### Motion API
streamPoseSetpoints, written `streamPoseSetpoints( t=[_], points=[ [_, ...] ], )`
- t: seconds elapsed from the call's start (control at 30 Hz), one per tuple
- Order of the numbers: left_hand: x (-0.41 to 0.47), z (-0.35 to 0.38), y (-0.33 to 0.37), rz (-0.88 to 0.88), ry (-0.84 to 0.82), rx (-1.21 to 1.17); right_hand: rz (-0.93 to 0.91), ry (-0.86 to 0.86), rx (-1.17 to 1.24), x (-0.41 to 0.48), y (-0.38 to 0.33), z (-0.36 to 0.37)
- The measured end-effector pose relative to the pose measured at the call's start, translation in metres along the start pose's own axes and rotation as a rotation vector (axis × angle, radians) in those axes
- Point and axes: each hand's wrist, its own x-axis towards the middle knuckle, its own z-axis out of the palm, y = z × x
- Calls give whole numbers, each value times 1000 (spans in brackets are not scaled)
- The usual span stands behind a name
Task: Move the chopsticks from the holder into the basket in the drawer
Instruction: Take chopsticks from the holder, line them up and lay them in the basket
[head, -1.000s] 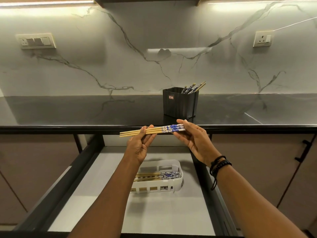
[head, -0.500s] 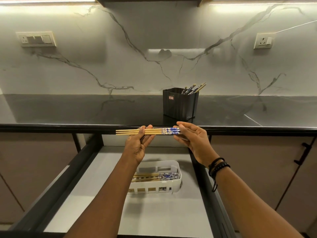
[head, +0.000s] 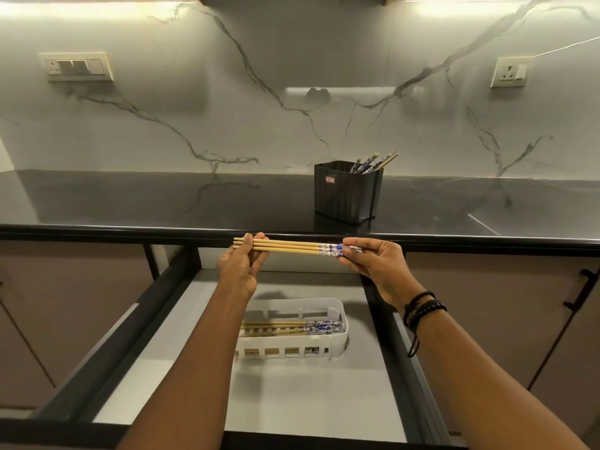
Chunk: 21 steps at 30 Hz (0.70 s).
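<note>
I hold a small bundle of wooden chopsticks (head: 292, 247) level in front of the counter edge, above the open drawer (head: 328, 404). My left hand (head: 238, 267) pinches the plain tips. The blue-patterned ends are gripped by my right hand (head: 373, 263). Below, a white slotted basket (head: 337, 347) in the drawer has several chopsticks lying flat in it. On the counter stands a black holder (head: 346, 193) with several chopsticks leaning to its right.
A dark counter (head: 162, 203) runs across, with a marble wall behind. The drawer has dark side rails (head: 130, 323) and a pale floor. Cabinet fronts with a black handle (head: 581, 290) flank it. Wall sockets (head: 509, 71) sit high on both sides.
Both hands shifted the bundle slightly and squared it up; my left hand slid out to the plain tips and the sticks now lie closer together, nearly level.
</note>
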Motion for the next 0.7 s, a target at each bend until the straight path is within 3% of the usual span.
streamPoseSetpoints(
  t=[0.27, 0.33, 0.43, 0.7],
  points=[
    [6, 0, -1, 54, 187, 103, 40, -2, -36, 4, -1, -2],
    [11, -18, -5, 100, 363, 324, 94, 19, -78, 4, 9, 0],
    [18, -27, -7, 164, 470, 592, 135, 53, -125, 4, 13, -6],
    [25, -44, -13, -152, 363, 1042, 272, -95, -377, 5, 41, 1]
  ],
)
